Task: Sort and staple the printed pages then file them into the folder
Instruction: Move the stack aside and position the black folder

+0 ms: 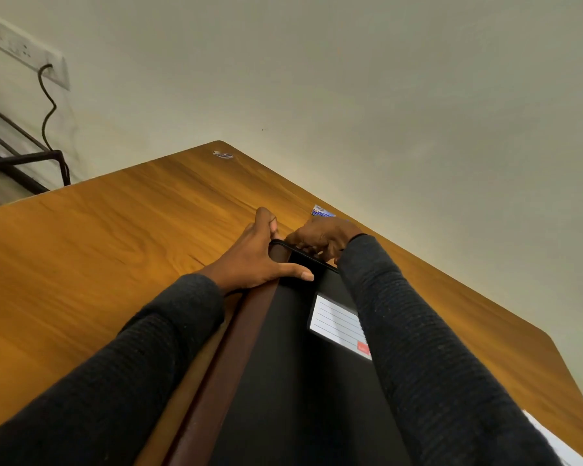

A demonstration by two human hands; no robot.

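A black folder (293, 364) with a brown spine (236, 334) and a white lined label (337, 322) lies closed on the wooden table (98, 250). My left hand (263, 255) grips the far end of the spine, thumb lying across the cover. My right hand (320, 238) is curled over the folder's far edge, fingers on a thin black elastic band (280, 243) at the corner. A corner of white paper (546, 435) shows at the lower right edge. No stapler is in view.
A small blue-and-white packet (322, 210) lies just beyond my right hand near the table's right edge. A sticker (223, 155) marks the far corner. A wall socket (24, 50) with a black cable and a metal rack (21, 159) are at the left.
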